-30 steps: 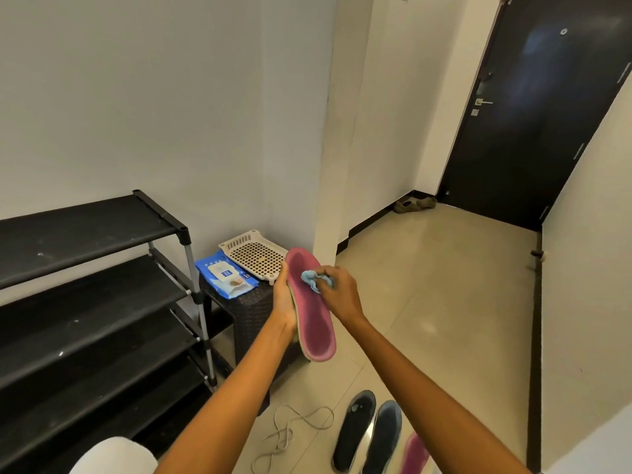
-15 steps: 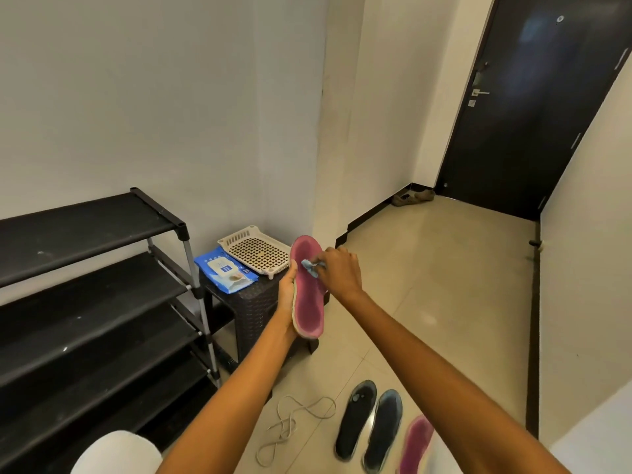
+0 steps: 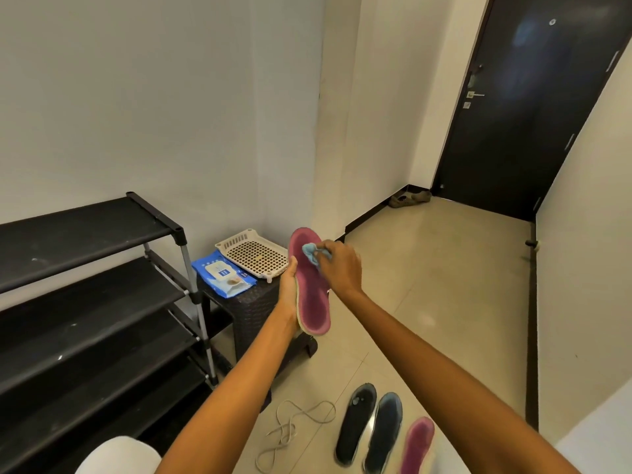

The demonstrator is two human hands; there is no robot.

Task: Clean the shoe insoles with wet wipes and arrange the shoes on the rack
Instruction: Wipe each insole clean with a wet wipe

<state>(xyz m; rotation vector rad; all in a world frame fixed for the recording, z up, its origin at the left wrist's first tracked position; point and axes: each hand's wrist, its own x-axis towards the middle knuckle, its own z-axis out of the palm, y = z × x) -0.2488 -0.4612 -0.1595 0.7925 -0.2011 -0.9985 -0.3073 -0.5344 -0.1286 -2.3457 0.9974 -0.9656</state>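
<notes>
Left hand (image 3: pixel 290 289) grips the upright pink insole (image 3: pixel 309 285) by its edge above the floor (image 3: pixel 427 285) while the right hand (image 3: pixel 340 268) pinches a blue wet wipe (image 3: pixel 309 251) against its toe end; hard pressure there could bend the insole or twist it loose.

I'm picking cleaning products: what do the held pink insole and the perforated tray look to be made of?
The pink insole looks like foam topped with matte fabric: a pale, thick edge shows under the pink face, and there is no shine. The cream tray looks like moulded plastic, with a regular grid of holes and a smooth slotted rim.
</notes>
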